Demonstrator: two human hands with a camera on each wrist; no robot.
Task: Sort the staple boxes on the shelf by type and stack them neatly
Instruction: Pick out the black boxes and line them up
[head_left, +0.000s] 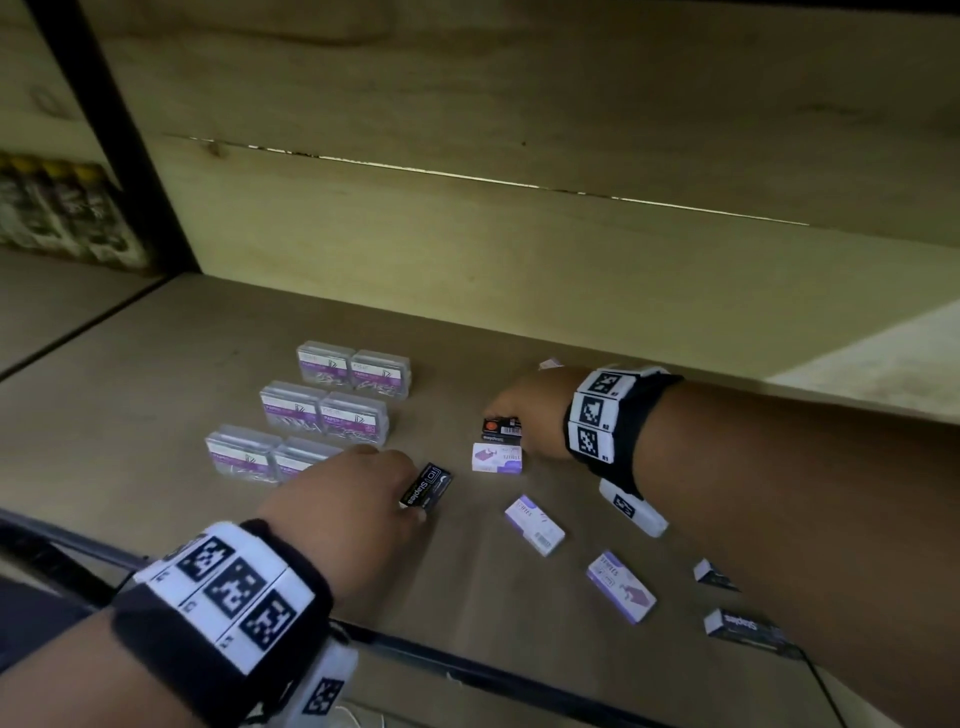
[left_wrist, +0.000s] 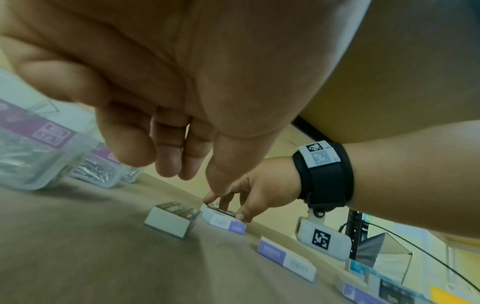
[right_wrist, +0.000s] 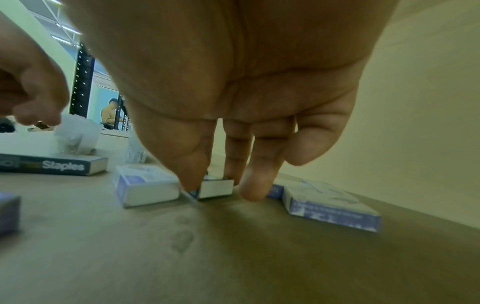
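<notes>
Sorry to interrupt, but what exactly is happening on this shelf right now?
A person is sorting small staple boxes on a wooden shelf. Their right hand pinches a small black box lying beside a white-and-purple box. Their left hand hovers by a black Staples box; whether it touches is unclear. More purple boxes and black ones lie scattered, unstacked. Clear paper-clip cases sit in paired rows to the left.

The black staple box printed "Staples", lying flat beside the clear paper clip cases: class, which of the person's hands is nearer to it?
Left. The left hand hangs right beside the black staple box, while the right hand is further back, pinching a smaller black box.
</notes>
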